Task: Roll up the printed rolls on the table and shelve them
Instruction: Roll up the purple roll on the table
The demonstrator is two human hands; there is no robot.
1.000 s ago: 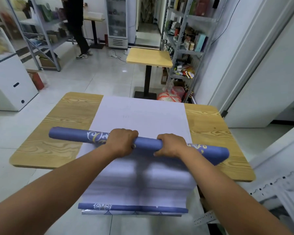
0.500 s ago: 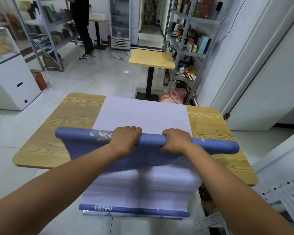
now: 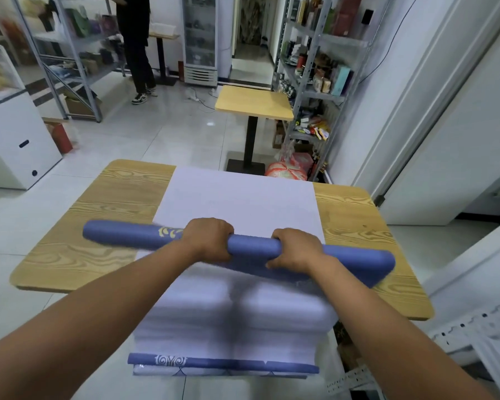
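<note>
Supervisor: State the nearest item first.
Operator: Nearest to me, the white sheet (image 3: 231, 327) is draping over the near edge of the wooden table (image 3: 107, 215); its blue printed border (image 3: 223, 365) is hanging lowest.
Supervisor: Hand status?
Operator: I am seeing both forearms reaching forward. The left hand (image 3: 208, 239) is gripping the blue printed roll (image 3: 254, 246), fingers curling over its top. The right hand (image 3: 296, 249) is gripping the same roll just beside the left, fingers curling likewise.
Supervisor: Roll position?
Operator: The roll is lying crosswise above the white sheet at mid-table, both ends reaching out over bare wood. A loose blue layer is trailing beneath its right half. I cannot tell whether the roll is touching the sheet; that area is blurring.
Supervisor: Beyond the table?
Operator: A small yellow table (image 3: 254, 101) is standing on the tiled floor, with a metal shelf unit (image 3: 318, 62) of goods to its right. A person in dark clothing (image 3: 134, 39) is standing far left beside another rack (image 3: 78, 39), near a glass-door cooler (image 3: 200, 39)
</note>
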